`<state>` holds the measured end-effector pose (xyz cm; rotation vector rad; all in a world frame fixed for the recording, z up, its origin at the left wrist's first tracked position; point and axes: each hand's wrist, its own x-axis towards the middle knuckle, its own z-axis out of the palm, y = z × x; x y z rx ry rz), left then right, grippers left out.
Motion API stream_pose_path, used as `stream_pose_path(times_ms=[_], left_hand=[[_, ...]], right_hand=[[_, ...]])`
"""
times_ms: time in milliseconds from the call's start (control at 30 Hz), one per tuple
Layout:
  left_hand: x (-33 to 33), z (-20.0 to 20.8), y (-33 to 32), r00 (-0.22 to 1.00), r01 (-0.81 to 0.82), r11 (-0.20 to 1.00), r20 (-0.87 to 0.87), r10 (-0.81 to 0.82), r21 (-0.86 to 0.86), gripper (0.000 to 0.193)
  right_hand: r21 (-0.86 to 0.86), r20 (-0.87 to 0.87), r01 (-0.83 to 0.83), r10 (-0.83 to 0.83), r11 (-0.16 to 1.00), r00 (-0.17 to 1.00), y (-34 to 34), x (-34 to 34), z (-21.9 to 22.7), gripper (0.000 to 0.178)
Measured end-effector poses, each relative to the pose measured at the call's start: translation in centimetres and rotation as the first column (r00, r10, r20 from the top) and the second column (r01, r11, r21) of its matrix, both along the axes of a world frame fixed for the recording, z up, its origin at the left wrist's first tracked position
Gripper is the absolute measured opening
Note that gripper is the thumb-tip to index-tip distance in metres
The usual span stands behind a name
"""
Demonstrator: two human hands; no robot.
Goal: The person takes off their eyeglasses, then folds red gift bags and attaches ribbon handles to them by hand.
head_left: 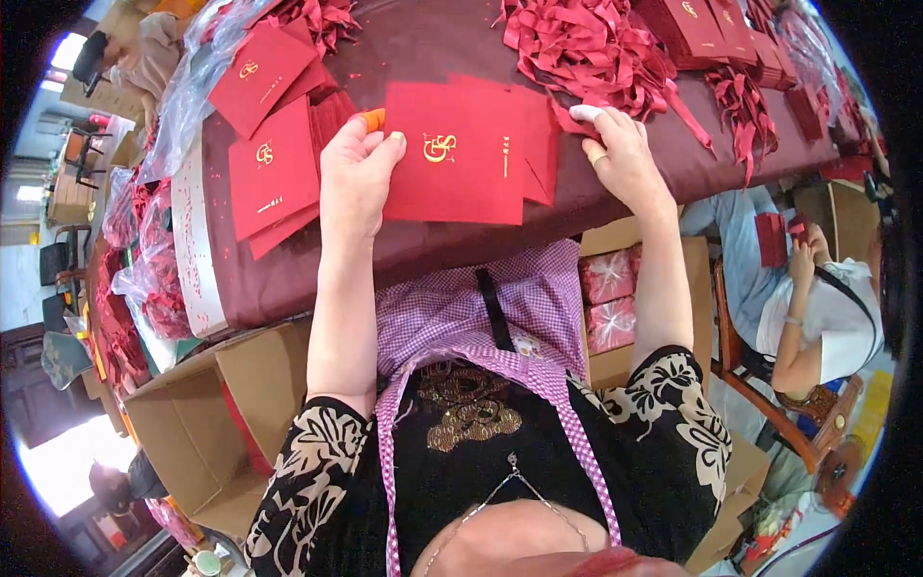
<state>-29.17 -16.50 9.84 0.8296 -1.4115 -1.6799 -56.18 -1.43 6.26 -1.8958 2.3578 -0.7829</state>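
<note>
My left hand [358, 173] pinches the left edge of a flat red envelope [457, 183] with a gold emblem; an orange cover sits on one fingertip. Behind and to the right of it, more red envelopes [541, 144] overlap. My right hand [627, 159], with a white fingertip cover and a ring, is closed at their right side. Its thumb and forefinger close on a red ribbon [567, 119] beside the ribbon pile; its fingertips partly hide the hold. Stacked red envelopes [274, 168] lie left of my left hand.
A heap of red ribbons [586, 53] covers the table's far middle, with envelope stacks [687, 29] to its right. The dark red tablecloth [423, 48] shows between piles. Cardboard boxes [192, 452] stand below the near edge. A seated co-worker [817, 308] handles red pieces at right.
</note>
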Motion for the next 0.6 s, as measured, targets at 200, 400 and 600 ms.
stream_pose_path(times_ms=[200, 400, 600], left_hand=[[0.1, -0.5, -0.1, 0.999, -0.038, 0.999, -0.011, 0.038, 0.002, 0.034], [-0.5, 0.1, 0.4, 1.0, 0.002, 1.0, -0.006, -0.002, -0.008, 0.032], [-0.4, 0.1, 0.6, 0.997, -0.005, 1.0, -0.071, 0.006, 0.021, 0.026]], right_hand=[[-0.082, 0.24, -0.117, 0.134, 0.99, 0.961, 0.6, -0.5, 0.3, 0.049], [-0.181, 0.4, 0.167, -0.083, 0.969, 0.913, -2.9, 0.9, 0.6, 0.04], [-0.113, 0.079, 0.099, -0.09, 0.989, 0.993, -4.0, -0.2, -1.4, 0.016]])
